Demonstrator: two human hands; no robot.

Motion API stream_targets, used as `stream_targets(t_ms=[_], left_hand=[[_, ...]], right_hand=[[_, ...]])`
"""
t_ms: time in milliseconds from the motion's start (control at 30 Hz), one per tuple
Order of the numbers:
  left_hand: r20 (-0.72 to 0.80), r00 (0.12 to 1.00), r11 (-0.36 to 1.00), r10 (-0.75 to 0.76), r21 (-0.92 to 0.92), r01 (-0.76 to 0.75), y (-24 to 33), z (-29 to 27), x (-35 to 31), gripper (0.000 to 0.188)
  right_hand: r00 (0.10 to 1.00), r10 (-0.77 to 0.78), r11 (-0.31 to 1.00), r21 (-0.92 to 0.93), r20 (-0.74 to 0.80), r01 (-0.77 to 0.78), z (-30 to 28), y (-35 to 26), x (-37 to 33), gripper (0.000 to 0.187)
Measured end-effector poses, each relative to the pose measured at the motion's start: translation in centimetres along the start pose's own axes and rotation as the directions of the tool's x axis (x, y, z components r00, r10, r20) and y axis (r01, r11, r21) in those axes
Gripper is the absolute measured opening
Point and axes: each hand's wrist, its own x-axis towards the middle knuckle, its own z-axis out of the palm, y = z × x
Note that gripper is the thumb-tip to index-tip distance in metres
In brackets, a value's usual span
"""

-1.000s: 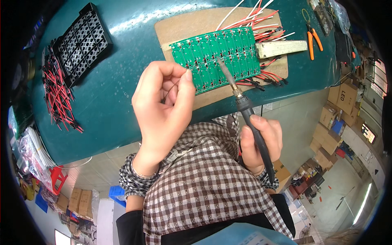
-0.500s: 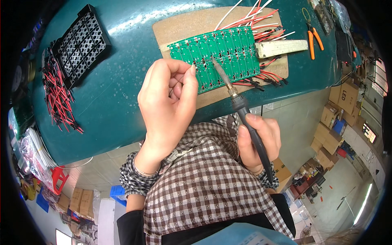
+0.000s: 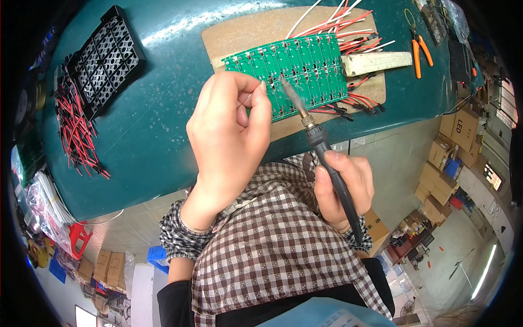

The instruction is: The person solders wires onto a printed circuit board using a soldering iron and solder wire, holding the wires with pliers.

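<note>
Right hand (image 3: 343, 188) – fisted round soldering iron (image 3: 318, 144)

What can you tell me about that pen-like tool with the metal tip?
It is a soldering iron: a slim black handle, a brass-coloured collar and a long, dull metal tip. The right hand grips the handle low down, pen-fashion. The iron slants up and to the left, its tip resting on or just above the green circuit board panel, close to the left hand fingertips. Its cord is not visible.
</note>
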Motion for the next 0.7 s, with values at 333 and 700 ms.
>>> stream_targets(t_ms=[333,700], left_hand=[[0.054,0.998,0.993,0.026,0.115,-0.033,0.9,-0.6,-0.2,0.01],[0.031,0.987,0.929,-0.159,-0.333,0.16,1.6,-2.9,-0.8,0.014]], right_hand=[[0.999,-0.038,0.999,0.013,-0.018,0.039,-0.2,0.5,-0.4,0.031],[0.998,0.057,0.998,0.036,0.03,-0.059,-1.8,1.0,-1.0,0.035]])
